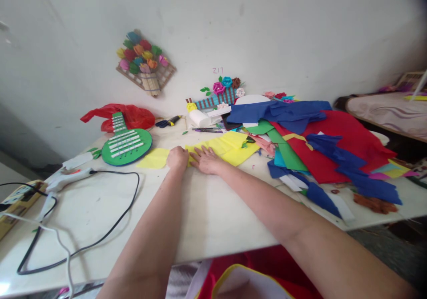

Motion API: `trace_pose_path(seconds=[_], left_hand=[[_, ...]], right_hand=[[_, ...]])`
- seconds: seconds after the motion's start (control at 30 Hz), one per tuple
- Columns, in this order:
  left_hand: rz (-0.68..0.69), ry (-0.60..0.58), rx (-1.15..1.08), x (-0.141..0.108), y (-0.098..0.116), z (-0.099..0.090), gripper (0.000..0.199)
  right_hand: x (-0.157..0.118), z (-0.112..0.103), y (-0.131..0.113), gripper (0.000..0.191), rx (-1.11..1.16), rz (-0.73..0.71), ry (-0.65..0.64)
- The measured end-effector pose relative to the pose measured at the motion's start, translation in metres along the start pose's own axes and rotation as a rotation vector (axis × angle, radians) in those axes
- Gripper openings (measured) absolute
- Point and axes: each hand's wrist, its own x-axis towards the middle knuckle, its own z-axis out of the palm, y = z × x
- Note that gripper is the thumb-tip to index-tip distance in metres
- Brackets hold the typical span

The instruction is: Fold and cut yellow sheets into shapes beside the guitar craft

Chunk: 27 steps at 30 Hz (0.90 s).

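Observation:
A long strip of yellow crepe-like paper (154, 159) lies across the middle of the table, creased in places. My left hand (178, 157) is closed in a fist on it, the paper passing beneath and out to the left. Just beside it, my right hand (207, 160) rests flat with fingers spread, pressing the same yellow paper. More yellow sheet (238, 154) stretches beyond my right fingers towards a pile of coloured paper. What my left fingertips pinch is hidden under the fist.
A green paper guitar (136, 143) lies left, before a red plastic bag (133, 114). Nearer are a glue gun (70, 179), looping cables and a power strip (20, 203). Scissors (163, 123) and pens (207, 130) lie behind. Red sheets (347, 143) and blue sheets (280, 112) heap up right.

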Motion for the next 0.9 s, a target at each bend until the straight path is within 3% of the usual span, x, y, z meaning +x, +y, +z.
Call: trace_pose_path(seconds=[0.73,0.9], left_hand=[[-0.037,-0.033,-0.11,0.0046,-0.0077,-0.0055,0.018],[-0.043,0.162,-0.189,0.002,-0.0032,-0.008,0.025]], right_hand=[[0.0015,0.0012,0.0007,0.059,-0.005,-0.011,0.004],[-0.0007,-0.0011,-0.0012,0.056,-0.013,-0.013,0.004]])
